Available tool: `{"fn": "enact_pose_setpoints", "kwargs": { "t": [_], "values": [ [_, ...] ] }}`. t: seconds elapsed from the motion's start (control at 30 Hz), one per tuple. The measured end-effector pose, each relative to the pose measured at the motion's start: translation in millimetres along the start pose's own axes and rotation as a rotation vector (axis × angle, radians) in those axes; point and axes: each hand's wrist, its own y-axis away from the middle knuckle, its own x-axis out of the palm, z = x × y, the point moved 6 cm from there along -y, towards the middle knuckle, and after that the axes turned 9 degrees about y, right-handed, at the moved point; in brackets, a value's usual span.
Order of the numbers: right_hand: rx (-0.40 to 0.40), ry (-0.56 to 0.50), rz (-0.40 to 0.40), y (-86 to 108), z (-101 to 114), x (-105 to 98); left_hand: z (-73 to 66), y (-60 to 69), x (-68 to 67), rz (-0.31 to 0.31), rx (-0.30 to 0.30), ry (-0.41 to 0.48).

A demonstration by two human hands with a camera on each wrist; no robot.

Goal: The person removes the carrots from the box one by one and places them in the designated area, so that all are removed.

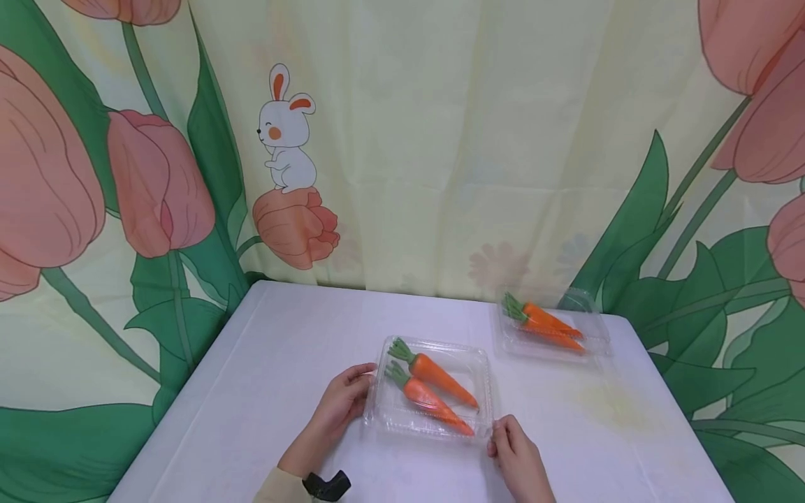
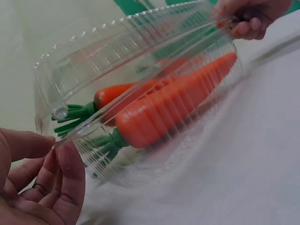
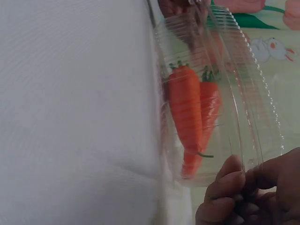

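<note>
In the head view a clear plastic clamshell box (image 1: 467, 360) sits near the middle of the table. Inside it lie an orange carrot (image 1: 443, 381) with a green top and a second carrot (image 1: 430, 402) beside it, side by side on a slant. My left hand (image 1: 344, 399) pinches the rim at the box's left side, thumb against fingers in the left wrist view. At the near right corner my right hand (image 1: 517, 450) grips the rim between thumb and curled fingers (image 3: 227, 185). Whether the lid is fully pressed down I cannot tell.
Another clear clamshell box (image 1: 594, 339) with two carrots (image 1: 546, 327) stands at the table's far right corner. A white cloth covers the table (image 1: 302, 335). Behind it hangs a curtain (image 1: 402, 140) printed with tulips and a rabbit.
</note>
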Motion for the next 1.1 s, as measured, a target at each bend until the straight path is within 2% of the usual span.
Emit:
{"fn": "enact_pose_setpoints", "kwargs": {
  "t": [0.1,0.23,0.37,0.47,0.53,0.77,0.97,1.1],
  "values": [
    [-0.033,0.047,-0.041,0.4,1,-4,-0.6,-2.3,-3.2,-0.022,0.023,-0.040],
    [-0.114,0.093,-0.185,1.1,7,-14,1.4,-2.2,-7.1,-0.041,0.031,-0.046],
    [-0.202,0.047,-0.354,4.0,13,-23,4.1,-1.8,-8.3,-0.049,0.034,-0.009],
    [-0.239,-0.009,-0.435,5.6,17,-29,5.7,-1.8,-7.5,-0.041,0.038,0.010],
    [-0.257,-0.057,-0.453,5.5,20,-32,6.5,-1.2,-6.5,-0.033,0.035,0.019],
    [-0.318,-0.306,-0.408,-5.4,33,-38,8.6,0.8,-4.0,-0.011,0.024,0.031],
    [-0.325,-0.377,-0.445,-18.8,41,-46,7.9,2.2,-1.8,0.003,0.027,0.045],
    [-0.397,-0.432,-0.450,-26.1,46,-51,8.8,1.8,-2.1,-0.004,0.019,0.049]
  ]
}}
